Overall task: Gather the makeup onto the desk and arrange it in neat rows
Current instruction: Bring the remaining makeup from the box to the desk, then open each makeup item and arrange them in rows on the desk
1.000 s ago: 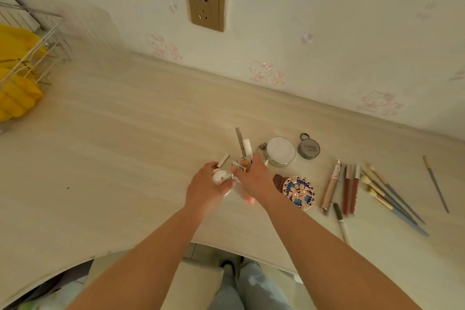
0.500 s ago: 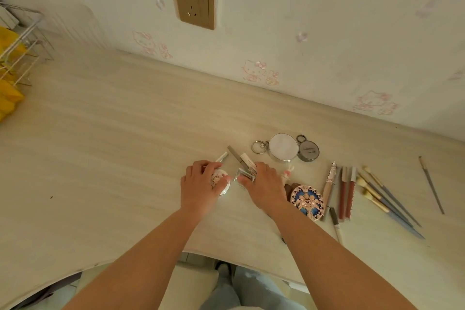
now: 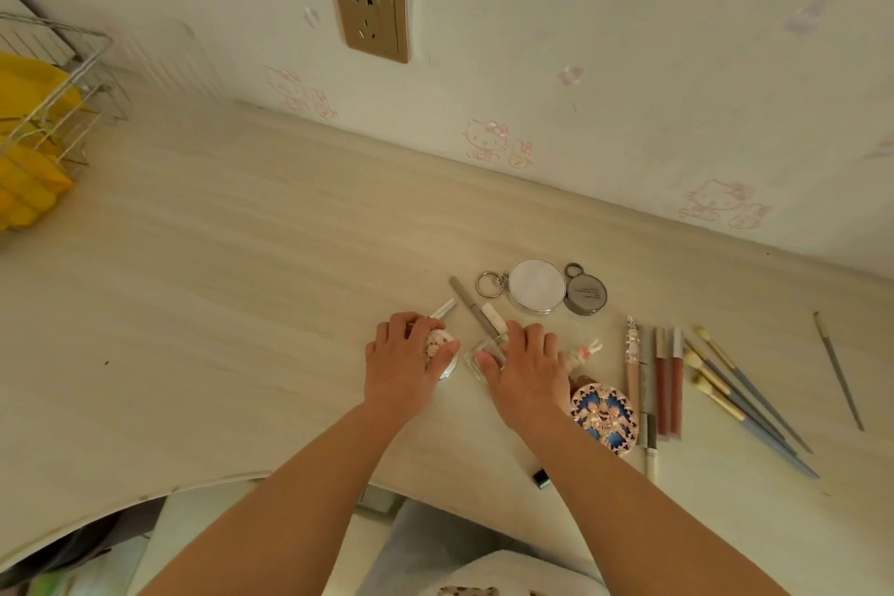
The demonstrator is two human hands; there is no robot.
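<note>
My left hand rests on the desk, holding a small round white compact, with a silver-capped tube poking out beyond the fingers. My right hand presses down on a small clear square case and the ends of a grey pencil and a white tube. A round white compact and a grey tin lie behind. To the right lie a blue patterned compact, lip glosses and brushes.
A wire basket with yellow items stands at the far left. A single thin brush lies apart at the far right. A wall socket is above the desk. The desk's curved front edge runs just below my forearms.
Both hands came down from holding items above the desk and now lie flat on it. The pencil and tube lie on the surface, and my view shifted slightly right.
</note>
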